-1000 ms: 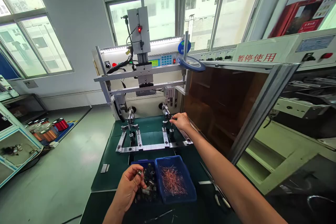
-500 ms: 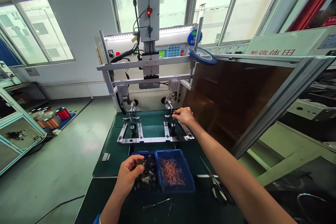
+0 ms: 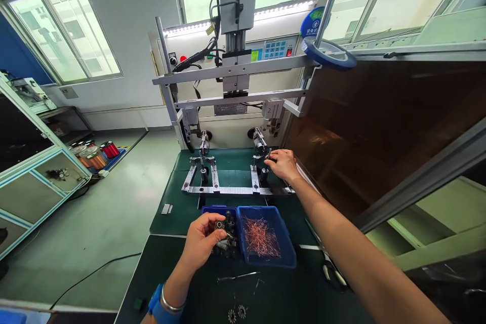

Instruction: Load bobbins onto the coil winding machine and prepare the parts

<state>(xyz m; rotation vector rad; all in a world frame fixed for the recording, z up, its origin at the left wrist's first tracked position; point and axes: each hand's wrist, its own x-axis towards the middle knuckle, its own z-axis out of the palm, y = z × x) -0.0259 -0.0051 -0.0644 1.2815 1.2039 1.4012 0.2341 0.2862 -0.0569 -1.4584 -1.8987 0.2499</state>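
My left hand point(image 3: 203, 240) is closed, thumb and fingertips pinching a small toothed motor stator point(image 3: 219, 225) above a blue bin point(image 3: 208, 209) of dark small parts. My right hand point(image 3: 284, 164) reaches to the right station of a metal fixture point(image 3: 235, 190). Its fingers are pinched together beside a dark upright post point(image 3: 264, 176); what lies between them is too small to make out. A matching post point(image 3: 204, 175) stands at the left station. Two loose toothed stators, one on the left point(image 3: 232, 316) and one on the right point(image 3: 242, 311), lie at the table's front.
Copper wire scraps point(image 3: 261, 238) fill part of a second blue bin point(image 3: 289, 258). A thin tool point(image 3: 238, 277) lies before the bins, with scissors point(image 3: 333, 271) near my right forearm. A crossbar point(image 3: 235, 72) spans the machine, and a brown panel point(image 3: 360, 126) stands at right.
The view has shifted, bringing the two loose stators at the front into sight. Both hands keep nearly the same places, the left over the bin, the right at the fixture's right station.
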